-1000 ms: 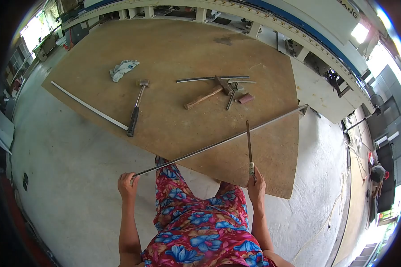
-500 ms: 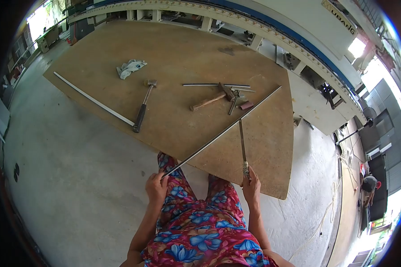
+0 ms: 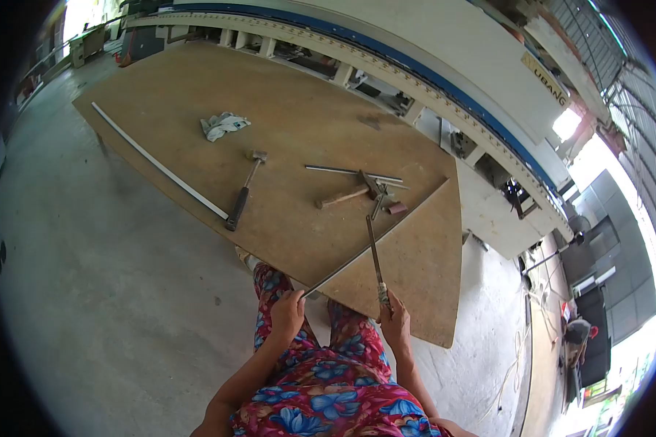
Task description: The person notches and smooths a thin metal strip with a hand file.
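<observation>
My left hand (image 3: 288, 317) is closed around the near end of a long thin metal strip (image 3: 417, 210), which slants away across the brown tabletop (image 3: 306, 251). In my right hand (image 3: 395, 322) is a file (image 3: 375, 251), a long narrow dark tool gripped by its pale wrapped handle. Its blade points away from me and overlaps the strip in this view. Beyond the file's tip lie a wooden-handled hammer (image 3: 346, 197), a short metal bar (image 3: 332, 170) and a small reddish-brown piece (image 3: 397, 207).
A black-handled hammer (image 3: 239, 207) and a pale strip (image 3: 157, 166) lie at the left, with a crumpled cloth (image 3: 224, 125) behind. A large machine (image 3: 474, 65) borders the table's far side. Another person (image 3: 579, 333) is far off at the right.
The file has lifted off the strip's edge and swung left across it. My left hand has moved right and slightly down with the strip's near end. The whole view has shifted.
</observation>
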`<state>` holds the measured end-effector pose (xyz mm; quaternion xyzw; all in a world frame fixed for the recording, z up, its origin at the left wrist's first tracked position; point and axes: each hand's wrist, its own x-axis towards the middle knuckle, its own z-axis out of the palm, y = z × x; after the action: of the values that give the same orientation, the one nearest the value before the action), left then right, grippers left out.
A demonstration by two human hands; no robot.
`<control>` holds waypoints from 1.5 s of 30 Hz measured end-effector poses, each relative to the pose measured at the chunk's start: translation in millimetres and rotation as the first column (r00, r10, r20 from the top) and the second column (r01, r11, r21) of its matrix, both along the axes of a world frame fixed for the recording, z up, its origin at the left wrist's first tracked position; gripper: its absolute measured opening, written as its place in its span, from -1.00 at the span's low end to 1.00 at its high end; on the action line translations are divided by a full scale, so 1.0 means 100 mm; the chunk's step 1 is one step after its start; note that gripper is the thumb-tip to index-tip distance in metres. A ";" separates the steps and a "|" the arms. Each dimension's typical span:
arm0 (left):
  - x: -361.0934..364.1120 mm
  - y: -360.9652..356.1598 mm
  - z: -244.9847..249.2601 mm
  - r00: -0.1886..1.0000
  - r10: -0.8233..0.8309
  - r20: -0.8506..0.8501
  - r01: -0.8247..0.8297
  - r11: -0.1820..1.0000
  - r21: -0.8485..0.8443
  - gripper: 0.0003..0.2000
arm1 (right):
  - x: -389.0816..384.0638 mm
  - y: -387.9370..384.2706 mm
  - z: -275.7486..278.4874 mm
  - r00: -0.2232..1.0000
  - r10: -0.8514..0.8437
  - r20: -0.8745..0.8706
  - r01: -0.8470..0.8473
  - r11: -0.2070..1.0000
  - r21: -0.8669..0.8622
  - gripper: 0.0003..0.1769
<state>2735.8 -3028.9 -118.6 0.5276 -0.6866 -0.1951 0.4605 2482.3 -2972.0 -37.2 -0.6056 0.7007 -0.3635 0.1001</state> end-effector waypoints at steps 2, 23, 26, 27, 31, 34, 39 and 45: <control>-0.01 0.01 -0.03 1.000 -0.003 -0.012 0.003 1.000 -0.018 -0.81 | 0.07 -0.05 0.03 1.000 0.013 -0.013 -0.013 1.000 -0.008 -0.55; 0.11 0.09 0.06 0.996 -0.084 0.030 0.084 0.996 0.009 -0.72 | 0.71 -0.68 0.42 0.964 0.234 0.126 -0.250 0.958 0.138 -0.53; 0.12 0.08 0.06 0.994 -0.071 0.084 0.065 0.996 0.065 -0.70 | 0.68 -0.74 0.31 0.946 0.287 0.150 -0.303 0.948 0.099 -0.52; 0.09 0.12 0.11 0.993 -0.059 0.105 0.050 0.995 0.089 -0.70 | 0.66 -0.74 0.36 0.940 0.303 0.157 -0.321 0.941 0.104 -0.52; 0.05 0.10 0.16 0.986 -0.044 0.161 0.009 0.977 0.212 -0.71 | 0.60 -0.76 0.31 0.940 0.288 0.182 -0.314 0.939 0.137 -0.50; 0.02 0.12 0.24 0.985 -0.034 0.167 -0.009 0.968 0.250 -0.71 | 0.42 -0.75 0.14 0.924 0.300 0.237 -0.329 0.940 0.093 -0.50; -0.03 0.05 0.04 0.980 -0.015 0.200 -0.032 0.973 0.227 -0.71 | 0.27 -0.72 0.01 0.920 0.258 0.296 -0.299 0.949 0.103 -0.50; -0.14 0.01 0.36 0.998 0.056 0.000 -0.052 0.918 0.393 -0.79 | 0.15 -0.77 -0.16 0.891 0.253 0.377 -0.300 0.951 0.071 -0.50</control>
<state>2721.4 -3028.1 -83.0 0.6268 -0.6162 -0.3190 0.3545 2497.1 -3048.7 -52.9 -0.6137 0.5984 -0.4058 0.3172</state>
